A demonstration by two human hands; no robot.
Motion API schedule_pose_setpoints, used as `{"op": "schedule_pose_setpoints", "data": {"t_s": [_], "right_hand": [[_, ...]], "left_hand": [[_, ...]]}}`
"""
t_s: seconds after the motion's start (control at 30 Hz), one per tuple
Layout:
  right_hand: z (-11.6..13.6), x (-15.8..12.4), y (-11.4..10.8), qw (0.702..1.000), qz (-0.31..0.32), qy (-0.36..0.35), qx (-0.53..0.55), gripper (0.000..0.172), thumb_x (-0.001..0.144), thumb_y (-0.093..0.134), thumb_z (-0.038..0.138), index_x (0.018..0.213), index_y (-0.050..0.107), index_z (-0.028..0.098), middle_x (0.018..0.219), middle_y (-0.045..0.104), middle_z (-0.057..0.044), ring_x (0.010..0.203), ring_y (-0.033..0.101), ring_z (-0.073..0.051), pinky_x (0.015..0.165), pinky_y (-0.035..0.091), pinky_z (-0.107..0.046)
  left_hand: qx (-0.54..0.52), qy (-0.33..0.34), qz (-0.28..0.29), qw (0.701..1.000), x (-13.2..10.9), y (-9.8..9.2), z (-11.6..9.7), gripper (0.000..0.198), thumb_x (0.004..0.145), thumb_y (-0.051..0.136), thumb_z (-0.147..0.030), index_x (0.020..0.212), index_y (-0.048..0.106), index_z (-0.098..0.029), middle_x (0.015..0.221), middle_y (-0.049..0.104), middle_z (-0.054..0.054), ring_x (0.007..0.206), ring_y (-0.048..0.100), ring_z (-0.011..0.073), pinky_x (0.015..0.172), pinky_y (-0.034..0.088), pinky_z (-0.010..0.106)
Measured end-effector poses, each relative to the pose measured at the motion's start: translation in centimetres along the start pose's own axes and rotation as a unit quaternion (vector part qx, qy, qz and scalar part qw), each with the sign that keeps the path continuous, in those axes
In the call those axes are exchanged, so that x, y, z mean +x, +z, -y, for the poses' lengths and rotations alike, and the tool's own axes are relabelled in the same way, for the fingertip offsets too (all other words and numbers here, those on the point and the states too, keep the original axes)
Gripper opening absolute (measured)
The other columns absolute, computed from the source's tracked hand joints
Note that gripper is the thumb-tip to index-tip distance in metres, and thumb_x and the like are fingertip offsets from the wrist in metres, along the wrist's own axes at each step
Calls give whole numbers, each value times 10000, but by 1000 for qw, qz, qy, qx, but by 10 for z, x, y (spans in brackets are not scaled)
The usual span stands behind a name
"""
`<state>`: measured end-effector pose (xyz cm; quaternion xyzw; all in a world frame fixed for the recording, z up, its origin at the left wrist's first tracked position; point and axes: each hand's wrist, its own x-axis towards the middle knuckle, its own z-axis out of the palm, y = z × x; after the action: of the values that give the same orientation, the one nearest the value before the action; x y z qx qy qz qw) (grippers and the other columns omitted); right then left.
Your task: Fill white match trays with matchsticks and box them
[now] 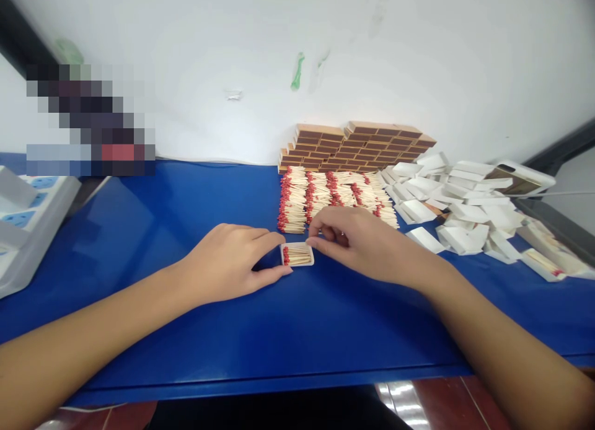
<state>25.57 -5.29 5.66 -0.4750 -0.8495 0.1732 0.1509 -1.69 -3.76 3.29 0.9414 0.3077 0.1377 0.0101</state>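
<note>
A small white matchbox tray (pixel 297 254) filled with red-tipped matches lies on the blue table (pixel 195 331). My left hand (pixel 230 261) rests at its left side, thumb and forefinger pinching the tray's left end. My right hand (pixel 357 238) is curled at the tray's right end, fingertips touching its edge. Just behind lies a pile of loose red-tipped matches (pixel 332 197) in rows.
Stacked brown matchbox sleeves (pixel 356 145) stand against the white wall. A heap of empty white trays (pixel 460 210) spreads at the right, with a phone (pixel 523 177) behind. A white power strip (pixel 28 222) sits at the left edge.
</note>
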Motion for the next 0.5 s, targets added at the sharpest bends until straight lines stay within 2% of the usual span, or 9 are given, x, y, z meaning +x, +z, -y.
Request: {"op": "schedule_pose_setpoints", "data": {"t_s": [0.1,0.23,0.5], "right_hand": [[-13,1,-8,998,-15,32,-54,115,1028,619,271,939,672,222,882,704,-47,776,609,-196,696,398,-322],[-26,3,-11,994,29,67,-78,103,1004,639,243,909,668,217,904,716,-50,775,611,-193,688,402,-321],[-28,3,-9,996,41,58,-57,153,1025,596,288,894,642,222,854,712,-48,749,605,-191,672,405,-324]], "left_hand": [[4,0,-2,1000,0,0,0,325,1064,657,-519,1126,768,-220,818,771,-16,691,719,164,628,456,295],[4,3,-4,1000,-1,1,0,327,1057,675,-511,1137,773,-209,816,767,-17,686,715,171,618,448,306],[12,-5,8,1000,0,0,-1,317,1060,669,-520,1121,769,-226,828,775,-15,710,723,171,629,447,306]]}}
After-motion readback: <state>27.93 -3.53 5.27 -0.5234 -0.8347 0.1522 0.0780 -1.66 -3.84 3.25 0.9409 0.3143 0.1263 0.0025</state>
